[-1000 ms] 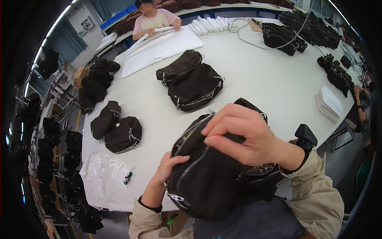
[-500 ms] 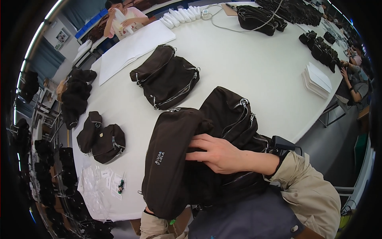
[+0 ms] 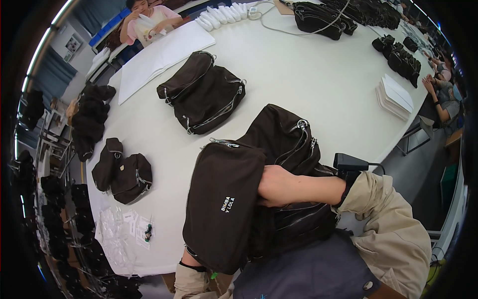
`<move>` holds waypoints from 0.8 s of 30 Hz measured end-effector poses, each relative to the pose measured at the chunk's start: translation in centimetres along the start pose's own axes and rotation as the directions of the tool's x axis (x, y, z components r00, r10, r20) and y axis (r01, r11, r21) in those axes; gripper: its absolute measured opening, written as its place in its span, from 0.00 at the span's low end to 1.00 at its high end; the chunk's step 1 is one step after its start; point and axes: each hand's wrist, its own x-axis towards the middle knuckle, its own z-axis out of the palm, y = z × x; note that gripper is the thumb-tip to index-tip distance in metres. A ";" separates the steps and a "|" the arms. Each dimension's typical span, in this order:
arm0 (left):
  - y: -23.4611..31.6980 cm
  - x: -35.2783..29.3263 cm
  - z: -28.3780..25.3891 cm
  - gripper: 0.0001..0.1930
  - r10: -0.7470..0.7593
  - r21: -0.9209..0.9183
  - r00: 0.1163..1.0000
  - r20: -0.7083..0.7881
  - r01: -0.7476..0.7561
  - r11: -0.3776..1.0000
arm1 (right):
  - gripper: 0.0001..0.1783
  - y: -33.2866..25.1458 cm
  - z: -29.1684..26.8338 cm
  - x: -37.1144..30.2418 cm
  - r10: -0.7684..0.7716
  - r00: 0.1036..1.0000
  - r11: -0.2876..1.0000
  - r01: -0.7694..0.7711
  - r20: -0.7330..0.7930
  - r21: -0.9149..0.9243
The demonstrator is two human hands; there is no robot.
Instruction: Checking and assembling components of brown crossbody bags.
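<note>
A dark brown fabric bag (image 3: pixel 214 189) with silver zips and light lettering on its front panel is tilted up before me. My right hand (image 3: pixel 279 187) reaches in from the right, its fingers tucked behind the panel's edge and out of sight. Of my left hand (image 3: pixel 190 258) only the wrist side shows, below the bag's lower left edge; the bag covers its fingers. Right behind lies another dark bag (image 3: pixel 279 128) with a metal clasp and zips, close to my right hand.
Farther off lies a larger dark bag (image 3: pixel 204 97); a small one (image 3: pixel 123 170) sits at left. Clear plastic bags (image 3: pixel 113 236) and tags are near the left edge. White sheets (image 3: pixel 167 55), a stack of cards (image 3: pixel 394 99) and piled bags (image 3: pixel 323 20) are farther away. A co-worker (image 3: pixel 152 22) handles something white.
The bag's front panel has swung to face up more, with its lettering shifting right. My right hand's fingers, visible earlier on the panel's edge, have gone behind it.
</note>
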 end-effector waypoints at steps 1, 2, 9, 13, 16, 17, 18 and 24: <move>-0.1 0.0 -0.2 0.15 0.001 -0.003 1.000 -0.005 -0.001 1.000 | 0.22 -0.5 -0.5 0.2 0.019 0.995 1.000 -0.016 0.096 -0.026; -0.2 0.0 -0.3 0.15 0.001 -0.005 1.000 -0.010 -0.001 1.000 | 0.21 -0.7 -0.7 0.3 0.040 0.981 0.998 -0.031 0.190 -0.053; -1.0 0.4 -0.5 0.15 0.000 -0.021 0.999 -0.033 0.000 1.000 | 0.12 0.0 1.9 -0.7 -0.117 0.957 0.993 0.119 -0.266 -0.009; -0.8 0.7 -0.5 0.15 0.002 -0.019 0.999 -0.040 -0.002 1.000 | 0.17 -0.4 2.2 -0.7 -0.040 0.966 0.998 0.052 -0.255 0.041; -0.9 1.2 -0.3 0.15 0.000 -0.022 0.999 -0.041 -0.001 1.000 | 0.11 0.4 0.5 -0.8 0.331 0.885 0.902 -0.195 -0.327 0.385; -0.8 1.3 -0.1 0.15 0.000 -0.024 0.999 -0.043 -0.001 1.000 | 0.11 1.1 0.2 -1.2 0.337 0.859 0.898 -0.169 -0.386 0.406; -0.7 1.4 0.2 0.15 0.003 -0.024 0.999 -0.044 -0.004 1.000 | 0.11 1.7 -0.1 -1.7 0.343 0.827 0.895 -0.143 -0.445 0.423; 0.0 1.2 -0.1 0.15 0.035 -0.039 0.995 -0.091 -0.039 0.998 | 0.10 2.1 -6.4 -3.3 0.680 0.680 0.468 -0.116 -0.274 0.876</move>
